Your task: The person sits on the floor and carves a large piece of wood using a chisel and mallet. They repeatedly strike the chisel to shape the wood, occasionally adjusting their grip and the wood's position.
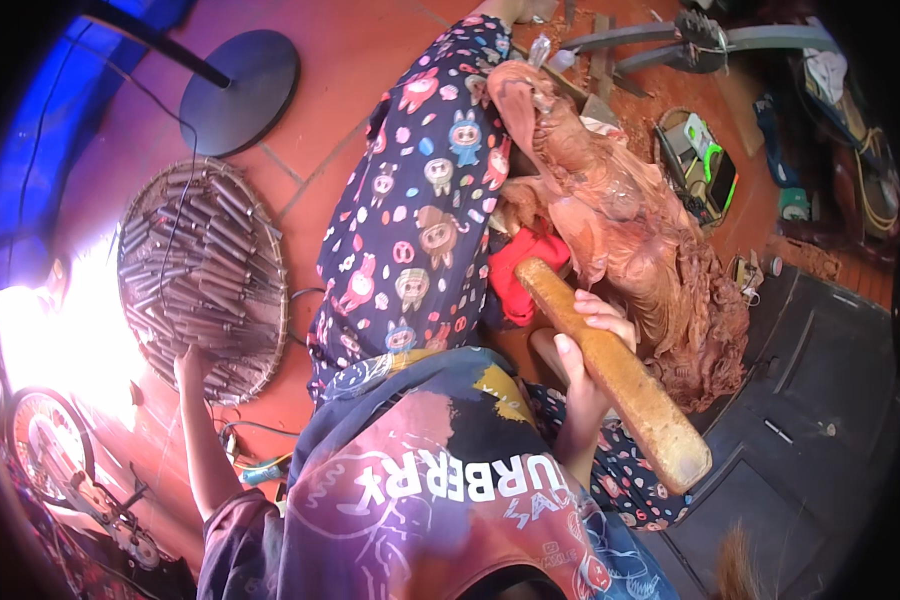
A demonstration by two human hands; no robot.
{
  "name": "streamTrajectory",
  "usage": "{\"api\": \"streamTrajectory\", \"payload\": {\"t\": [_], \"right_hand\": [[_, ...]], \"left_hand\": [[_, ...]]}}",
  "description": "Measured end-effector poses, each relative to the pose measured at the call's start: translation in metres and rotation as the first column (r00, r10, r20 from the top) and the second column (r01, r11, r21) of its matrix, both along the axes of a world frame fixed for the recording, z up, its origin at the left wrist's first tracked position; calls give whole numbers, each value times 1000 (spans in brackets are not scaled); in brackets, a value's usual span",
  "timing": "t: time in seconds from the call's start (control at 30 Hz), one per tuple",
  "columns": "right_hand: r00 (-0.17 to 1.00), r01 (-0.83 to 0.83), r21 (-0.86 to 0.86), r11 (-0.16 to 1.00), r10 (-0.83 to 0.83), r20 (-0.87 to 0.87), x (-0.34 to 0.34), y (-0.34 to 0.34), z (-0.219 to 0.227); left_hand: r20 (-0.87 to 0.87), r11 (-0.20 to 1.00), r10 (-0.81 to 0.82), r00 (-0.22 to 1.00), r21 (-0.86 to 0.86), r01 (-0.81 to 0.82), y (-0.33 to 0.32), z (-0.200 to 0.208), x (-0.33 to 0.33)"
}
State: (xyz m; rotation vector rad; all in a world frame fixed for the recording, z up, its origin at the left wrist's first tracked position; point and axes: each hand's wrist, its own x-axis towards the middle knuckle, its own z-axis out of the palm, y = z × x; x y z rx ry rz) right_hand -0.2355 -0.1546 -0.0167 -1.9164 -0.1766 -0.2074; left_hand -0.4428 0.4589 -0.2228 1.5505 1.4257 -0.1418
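Note:
At the left, my left hand (187, 364) reaches to the near edge of a round woven basket (276, 235) full of dark-handled carving tools (205, 255). Its fingers touch the tools, but their grip is too small to make out. My right hand (592, 350) is wrapped round a long, squared wooden mallet (620, 375), held slanting in front of my body. Its narrower end points toward a red cloth (525, 270). Just beyond the mallet lies a large reddish-brown wood carving (635, 215) with a smooth upper part and rough, deeply cut lower folds.
A black round stand base (255, 90) stands beyond the basket. At the right are a dark panelled board (820, 380), a small tray of items (700, 165) and metal bars (670, 40). My patterned trouser leg (420, 190) extends between basket and carving. Cables (255, 428) lie near my left arm.

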Motion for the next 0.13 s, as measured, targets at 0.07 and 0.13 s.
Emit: {"api": "streamTrajectory", "payload": {"t": [0.07,0.13], "right_hand": [[998,25,20,999,-24,-55,3,8,5],[994,3,62,998,4,-109,3,25,4]], "left_hand": [[-23,998,56,998,43,-55,8,3,-17],[-49,993,97,994,72,-94,29,14,-54]]}}
